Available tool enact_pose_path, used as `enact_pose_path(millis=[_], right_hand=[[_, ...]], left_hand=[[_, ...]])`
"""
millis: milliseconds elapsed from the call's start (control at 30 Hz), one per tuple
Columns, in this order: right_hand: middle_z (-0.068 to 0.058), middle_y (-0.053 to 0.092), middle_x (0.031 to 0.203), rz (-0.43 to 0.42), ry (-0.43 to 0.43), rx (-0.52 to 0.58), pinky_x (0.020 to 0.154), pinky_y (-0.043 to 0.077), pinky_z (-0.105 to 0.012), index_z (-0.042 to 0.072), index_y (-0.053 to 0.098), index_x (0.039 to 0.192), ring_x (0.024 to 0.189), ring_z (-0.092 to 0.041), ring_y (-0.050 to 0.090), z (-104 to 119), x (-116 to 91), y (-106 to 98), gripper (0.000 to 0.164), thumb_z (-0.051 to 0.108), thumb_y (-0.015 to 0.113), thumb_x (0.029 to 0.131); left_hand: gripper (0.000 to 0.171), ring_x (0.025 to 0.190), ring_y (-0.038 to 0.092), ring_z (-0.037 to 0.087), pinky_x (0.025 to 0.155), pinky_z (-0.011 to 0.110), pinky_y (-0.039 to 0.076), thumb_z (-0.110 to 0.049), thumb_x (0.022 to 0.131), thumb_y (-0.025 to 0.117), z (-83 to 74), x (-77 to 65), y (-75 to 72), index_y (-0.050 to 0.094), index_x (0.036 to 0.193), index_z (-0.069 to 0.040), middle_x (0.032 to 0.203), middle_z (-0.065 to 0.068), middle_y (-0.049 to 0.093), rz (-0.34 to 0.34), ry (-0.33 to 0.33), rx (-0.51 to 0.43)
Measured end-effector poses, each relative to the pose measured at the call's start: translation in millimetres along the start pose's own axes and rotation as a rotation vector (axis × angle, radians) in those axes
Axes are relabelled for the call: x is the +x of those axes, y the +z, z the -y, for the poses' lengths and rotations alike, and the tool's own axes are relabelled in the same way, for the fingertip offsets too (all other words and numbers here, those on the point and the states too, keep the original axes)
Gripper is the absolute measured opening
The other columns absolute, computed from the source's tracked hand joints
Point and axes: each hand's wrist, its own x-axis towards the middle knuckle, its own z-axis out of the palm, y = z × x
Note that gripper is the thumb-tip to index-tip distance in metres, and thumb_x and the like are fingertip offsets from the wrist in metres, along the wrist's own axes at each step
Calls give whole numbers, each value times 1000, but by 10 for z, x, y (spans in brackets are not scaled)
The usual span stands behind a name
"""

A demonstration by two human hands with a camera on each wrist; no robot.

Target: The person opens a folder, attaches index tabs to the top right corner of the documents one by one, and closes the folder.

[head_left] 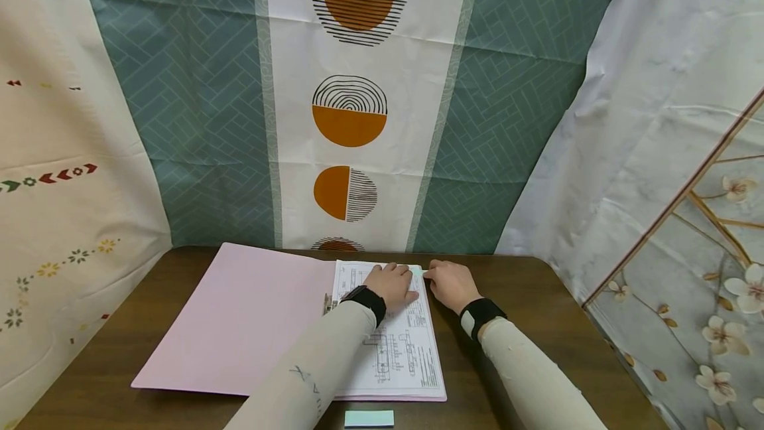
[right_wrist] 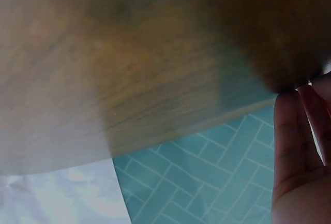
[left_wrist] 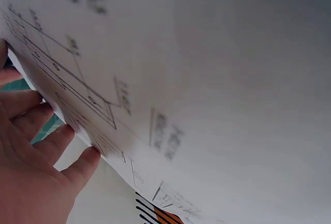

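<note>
A pink folder (head_left: 251,324) lies spread on the table, with a stack of drawing sheets (head_left: 412,350) on its right side. My left hand (head_left: 389,285) rests on the top sheet near its upper right, fingers extended; the left wrist view shows its fingertips (left_wrist: 89,157) on the printed paper (left_wrist: 207,105). At the sheet's upper right edge is a small pale green sticky note (head_left: 416,271). My right hand (head_left: 452,285) pinches its outer end with bent fingers. In the right wrist view the right hand (right_wrist: 302,157) is low over the wood, its thumb partly cut off.
A mint green sticky pad (head_left: 369,419) lies at the table's front, below the folder. A metal binder clip mechanism (head_left: 327,304) shows at the fold. The brown table (head_left: 513,350) ends at a patterned curtain (head_left: 352,118) behind, with draped cloth at both sides.
</note>
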Motion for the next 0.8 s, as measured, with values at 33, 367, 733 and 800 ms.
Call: enact_pose_path(millis=[33,367,733,800], right_hand=[[4,61,87,2,-1,5,65,49,-31,18,79,107,73,-14,60,5,5,-4,24,12,72,85],[0,64,96,64,-5,72,74,52,-34,12,77,111,85,-18,64,8,-7,-108,24,12,70,88],[-5,67,113,42,1,117,82,53,-36,7,71,121,101,-23,65,94,-121,-258,32,14,70,89],[-4,66,116,38,-8,113,82,53,-35,8,71,122,103,-22,65,125,-149,-275,33,16,69,90]], left_hand=[[62,140,40,22,108,48,34,-59,99,46,5,-12,-9,53,146,-20,150,-2,47,0,-1,-5],[65,140,40,24,108,53,31,-62,96,49,68,-125,29,54,144,-19,150,-1,47,-95,-81,47],[65,136,45,28,105,52,36,-60,95,52,32,-727,-146,57,142,-15,147,4,51,-201,-46,75],[65,136,45,28,105,52,35,-60,96,53,20,-841,-155,56,142,-15,147,4,51,-204,-33,68]])
